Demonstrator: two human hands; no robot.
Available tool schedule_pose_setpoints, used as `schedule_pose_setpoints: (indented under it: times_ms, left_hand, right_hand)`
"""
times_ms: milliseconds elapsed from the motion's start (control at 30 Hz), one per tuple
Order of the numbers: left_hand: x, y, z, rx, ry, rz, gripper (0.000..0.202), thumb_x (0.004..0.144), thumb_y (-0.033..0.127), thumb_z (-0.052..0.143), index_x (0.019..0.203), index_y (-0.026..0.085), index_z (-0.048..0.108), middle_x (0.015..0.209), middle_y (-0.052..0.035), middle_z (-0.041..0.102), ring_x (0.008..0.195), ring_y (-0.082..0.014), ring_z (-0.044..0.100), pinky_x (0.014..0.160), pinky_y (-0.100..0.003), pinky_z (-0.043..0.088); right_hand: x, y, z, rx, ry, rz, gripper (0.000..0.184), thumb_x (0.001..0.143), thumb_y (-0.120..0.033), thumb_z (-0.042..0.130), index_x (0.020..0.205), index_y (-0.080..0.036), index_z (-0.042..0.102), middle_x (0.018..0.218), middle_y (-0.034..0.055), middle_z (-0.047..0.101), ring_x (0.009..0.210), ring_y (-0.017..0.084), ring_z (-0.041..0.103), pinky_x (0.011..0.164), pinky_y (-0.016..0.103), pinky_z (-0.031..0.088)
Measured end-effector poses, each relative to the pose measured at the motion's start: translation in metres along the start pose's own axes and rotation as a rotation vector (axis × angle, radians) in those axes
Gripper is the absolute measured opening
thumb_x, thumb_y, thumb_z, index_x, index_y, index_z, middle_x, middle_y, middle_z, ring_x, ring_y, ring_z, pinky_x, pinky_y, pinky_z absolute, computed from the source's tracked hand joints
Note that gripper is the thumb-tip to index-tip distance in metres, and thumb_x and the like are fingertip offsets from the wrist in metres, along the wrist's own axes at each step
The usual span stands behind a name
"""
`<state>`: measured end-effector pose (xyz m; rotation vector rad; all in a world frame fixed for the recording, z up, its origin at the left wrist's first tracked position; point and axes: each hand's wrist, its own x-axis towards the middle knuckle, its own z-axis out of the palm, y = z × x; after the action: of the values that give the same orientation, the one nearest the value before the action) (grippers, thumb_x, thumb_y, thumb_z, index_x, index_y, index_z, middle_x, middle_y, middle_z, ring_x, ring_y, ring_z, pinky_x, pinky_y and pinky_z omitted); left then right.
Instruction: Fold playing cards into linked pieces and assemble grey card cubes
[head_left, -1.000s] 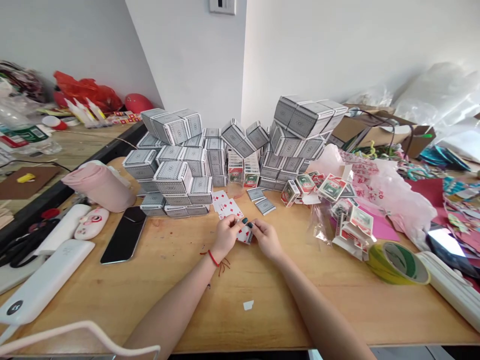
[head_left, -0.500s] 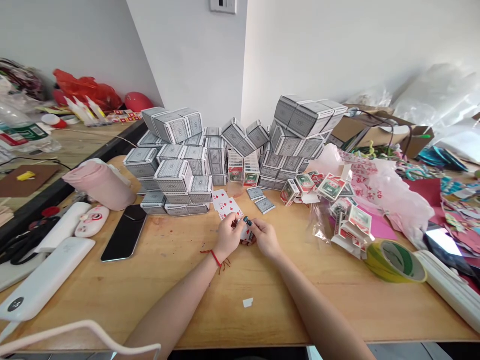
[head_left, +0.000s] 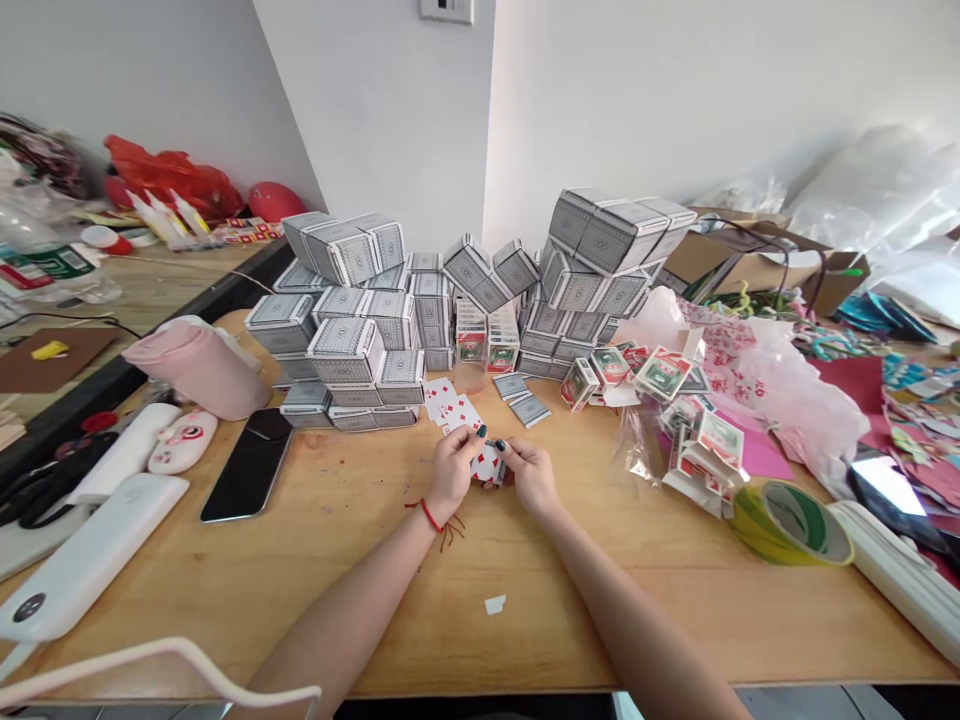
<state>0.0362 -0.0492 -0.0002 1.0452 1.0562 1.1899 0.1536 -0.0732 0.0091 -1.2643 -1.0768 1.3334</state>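
Between my two hands is a playing card [head_left: 487, 463] with red diamonds on its face. My left hand [head_left: 454, 468] pinches its left side, thumb on top. At the right side my right hand [head_left: 531, 474] grips it the same way; whether more cards lie under it I cannot tell. Just beyond my fingers, face-up diamond cards [head_left: 452, 407] overlap on the table. Two cards with grey backs [head_left: 523, 399] lie to their right. Folded card blocks with grey backs are stacked in a left pile [head_left: 365, 352] and a right pile [head_left: 600, 240].
Opened card boxes [head_left: 715, 450] and a roll of yellow tape [head_left: 791, 522] sit on the right. A black phone [head_left: 249, 466], a white power bank [head_left: 94, 557] and a pink pouch [head_left: 199, 366] are on the left. A paper scrap [head_left: 495, 605] lies near the front edge.
My thumbs have moved apart, the left one leftward, and more of the card's diamond face shows between my hands. The stacks and loose cards stay where they were.
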Motion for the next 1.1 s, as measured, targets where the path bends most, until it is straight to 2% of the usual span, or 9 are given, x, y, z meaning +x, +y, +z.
schedule_pose_setpoints:
  times_ms: [167, 300, 433, 567, 667, 833, 967, 1100]
  left_hand:
    - [-0.001, 0.002, 0.001, 0.170, 0.011, 0.105, 0.036, 0.076, 0.040, 0.054, 0.054, 0.018, 0.037, 0.049, 0.0060, 0.035, 0.046, -0.0073, 0.033, 0.044, -0.020, 0.027]
    - [-0.001, 0.003, 0.002, 0.223, 0.054, 0.128, 0.036, 0.079, 0.042, 0.051, 0.055, 0.018, 0.036, 0.051, 0.0055, 0.036, 0.047, -0.0082, 0.035, 0.046, -0.021, 0.030]
    - [0.001, 0.003, 0.003, 0.264, 0.131, 0.174, 0.032, 0.082, 0.041, 0.048, 0.060, 0.018, 0.042, 0.056, 0.0040, 0.041, 0.052, -0.0089, 0.040, 0.050, -0.021, 0.035]
    - [0.002, 0.001, 0.001, 0.294, 0.143, 0.237, 0.016, 0.083, 0.033, 0.049, 0.085, 0.018, 0.054, 0.077, -0.0014, 0.057, 0.069, -0.0119, 0.054, 0.061, -0.022, 0.043]
    - [0.001, 0.000, -0.001, 0.384, 0.070, 0.294, 0.020, 0.082, 0.025, 0.051, 0.101, 0.020, 0.056, 0.098, -0.0057, 0.061, 0.086, -0.0150, 0.058, 0.071, -0.025, 0.046]
    - [0.000, -0.002, -0.002, 0.496, 0.009, 0.365, 0.024, 0.081, 0.018, 0.051, 0.105, 0.021, 0.056, 0.107, -0.0064, 0.060, 0.097, -0.0172, 0.057, 0.078, -0.028, 0.046]
    - [0.001, -0.006, -0.003, 0.454, 0.065, 0.339, 0.028, 0.080, 0.018, 0.052, 0.108, 0.020, 0.049, 0.105, -0.0073, 0.060, 0.093, -0.0172, 0.059, 0.078, -0.029, 0.047]
    - [0.003, -0.010, -0.005, 0.463, 0.125, 0.317, 0.021, 0.084, 0.018, 0.044, 0.105, 0.020, 0.048, 0.104, -0.0081, 0.060, 0.094, -0.0180, 0.059, 0.082, -0.032, 0.047]
  right_hand:
    - [0.000, 0.003, -0.001, -0.012, 0.015, 0.000, 0.040, 0.071, -0.057, 0.056, 0.062, -0.017, 0.056, 0.041, -0.0028, 0.054, 0.032, 0.014, 0.051, 0.034, 0.024, 0.035]
    - [0.004, 0.005, -0.002, -0.047, 0.042, -0.015, 0.039, 0.072, -0.057, 0.057, 0.063, -0.019, 0.053, 0.043, -0.0017, 0.056, 0.035, 0.014, 0.053, 0.035, 0.024, 0.038]
    - [0.007, 0.007, -0.004, -0.049, 0.063, -0.020, 0.036, 0.065, -0.051, 0.066, 0.079, -0.018, 0.059, 0.061, 0.0028, 0.067, 0.045, 0.016, 0.059, 0.040, 0.027, 0.048]
    - [0.008, 0.009, -0.006, -0.070, 0.073, -0.050, 0.036, 0.067, -0.047, 0.065, 0.089, -0.018, 0.064, 0.075, 0.0055, 0.070, 0.058, 0.019, 0.063, 0.044, 0.028, 0.052]
    - [0.008, 0.008, -0.007, -0.098, 0.059, -0.076, 0.036, 0.071, -0.045, 0.060, 0.095, -0.019, 0.065, 0.084, 0.0052, 0.069, 0.064, 0.020, 0.063, 0.045, 0.029, 0.053]
    - [0.009, 0.007, -0.010, -0.126, 0.020, -0.085, 0.036, 0.076, -0.045, 0.055, 0.099, -0.019, 0.064, 0.079, 0.0031, 0.066, 0.061, 0.018, 0.060, 0.047, 0.029, 0.054]
    - [0.011, 0.010, -0.011, -0.072, 0.011, -0.057, 0.034, 0.075, -0.045, 0.055, 0.096, -0.020, 0.065, 0.075, 0.0019, 0.066, 0.055, 0.018, 0.060, 0.049, 0.031, 0.054]
    - [0.012, 0.010, -0.010, 0.008, 0.026, -0.030, 0.036, 0.073, -0.046, 0.059, 0.098, -0.020, 0.063, 0.079, 0.0032, 0.069, 0.060, 0.019, 0.063, 0.055, 0.033, 0.055]
